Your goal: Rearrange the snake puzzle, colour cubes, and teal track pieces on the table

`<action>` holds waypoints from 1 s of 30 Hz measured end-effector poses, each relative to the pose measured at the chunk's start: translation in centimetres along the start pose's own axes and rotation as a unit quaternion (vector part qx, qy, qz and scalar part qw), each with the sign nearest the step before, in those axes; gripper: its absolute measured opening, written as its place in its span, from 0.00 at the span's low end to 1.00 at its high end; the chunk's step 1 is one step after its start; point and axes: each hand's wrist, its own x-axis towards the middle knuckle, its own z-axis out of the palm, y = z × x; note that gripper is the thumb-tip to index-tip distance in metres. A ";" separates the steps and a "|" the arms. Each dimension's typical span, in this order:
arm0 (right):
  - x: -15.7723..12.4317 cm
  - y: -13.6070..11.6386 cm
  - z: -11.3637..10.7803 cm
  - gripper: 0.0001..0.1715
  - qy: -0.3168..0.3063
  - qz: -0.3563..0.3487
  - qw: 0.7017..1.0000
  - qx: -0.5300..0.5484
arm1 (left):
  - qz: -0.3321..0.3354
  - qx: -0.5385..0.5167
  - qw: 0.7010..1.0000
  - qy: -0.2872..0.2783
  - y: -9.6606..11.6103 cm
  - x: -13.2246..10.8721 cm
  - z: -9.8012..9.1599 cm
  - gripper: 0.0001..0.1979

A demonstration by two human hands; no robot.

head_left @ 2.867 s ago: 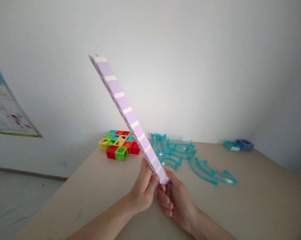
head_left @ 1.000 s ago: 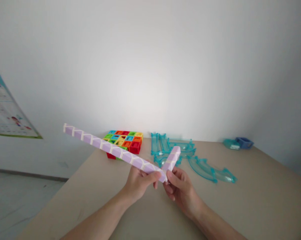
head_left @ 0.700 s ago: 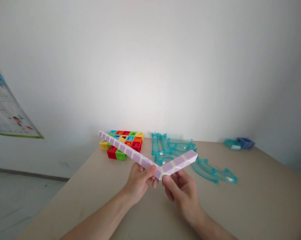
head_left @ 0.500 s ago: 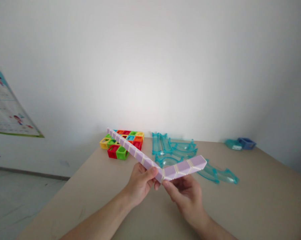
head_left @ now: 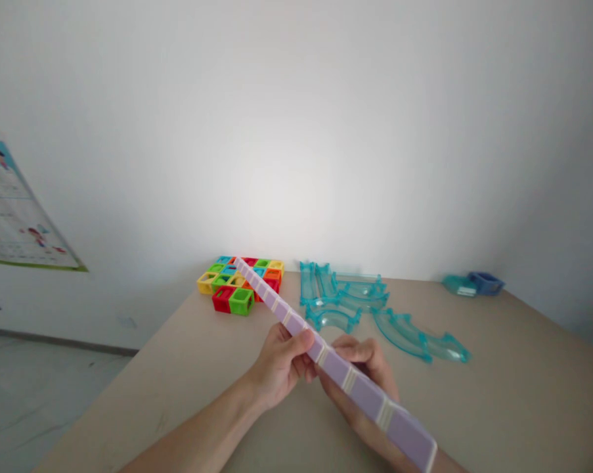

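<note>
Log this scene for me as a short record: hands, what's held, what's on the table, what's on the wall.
Left hand: gripping strip, thumb on top
Right hand: partly behind strip; grip unclear
Held: purple segmented strip, roughly straight, slanting far left to near right
Table: coloured blocks, teal tracks, blue box
Wall: chart at left
</note>
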 end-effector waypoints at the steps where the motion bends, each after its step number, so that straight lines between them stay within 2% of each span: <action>1: 0.0 0.0 0.0 0.16 0.000 -0.026 1.000 -0.018 | 0.005 0.002 1.000 0.008 0.0 0.0 0.0 0.19; 3: 0.1 0.0 0.0 0.14 0.009 -0.082 0.993 -0.090 | 0.020 0.006 1.000 0.022 0.0 0.1 -0.1 0.19; 6: 0.2 0.0 -0.3 0.10 0.017 -0.108 0.982 -0.153 | 0.031 0.018 0.999 0.034 0.1 0.0 -0.2 0.19; 11: 0.4 -0.4 -0.1 0.11 0.019 -0.123 0.983 -0.133 | 0.033 0.022 0.998 0.044 0.6 0.0 -0.1 0.18; 15: 0.6 -1.0 0.3 0.13 0.030 -0.095 0.992 -0.084 | 0.068 0.004 0.993 0.097 1.0 0.3 -0.1 0.17; 20: 1.1 -0.6 0.0 0.14 0.079 -0.003 0.997 0.018 | 0.116 -0.032 0.976 0.180 1.5 1.2 -0.8 0.18; 25: 2.0 0.3 -0.7 0.16 0.140 0.036 0.983 0.110 | 0.154 -0.063 0.961 0.223 2.1 1.7 -1.6 0.17; 30: 2.5 0.5 -1.3 0.20 0.197 0.060 0.964 0.165 | 0.168 -0.073 0.945 0.272 2.6 1.8 -1.5 0.17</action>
